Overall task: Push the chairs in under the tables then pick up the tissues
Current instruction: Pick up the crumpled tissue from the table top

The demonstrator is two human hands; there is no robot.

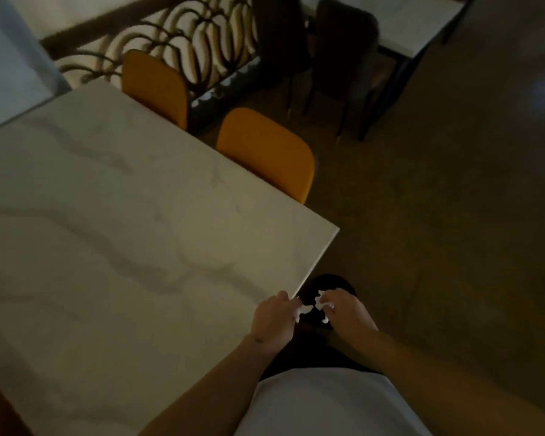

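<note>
The big white bench [123, 231] is the thing to look from. At its near corner, the left hand [274, 319] rests on the edge. Its fingers [291, 305] are curled and pinch a small white tissue [304, 309] that sticks out past the corner. The right hand [343, 313] is just off the bench, over the floor [453, 215]. Its fingers are curled too, and they hold a bunched tissue [323, 305] close to the first one. The two hands are near each other, maybe so the bits can go into one bundle. That is only a guess.

On the far side of the bench stand two orange chairs [265, 149]. Their backs are close to the bench edge, so they look pushed in. Past them, well away from the bench, two dark chairs [343, 42] sit by another white table [416, 23]. They look tucked in too, but it is dim there.

So the chair part seems done. The tissue part is going on now. No other tissue shows on the bench top.
</note>
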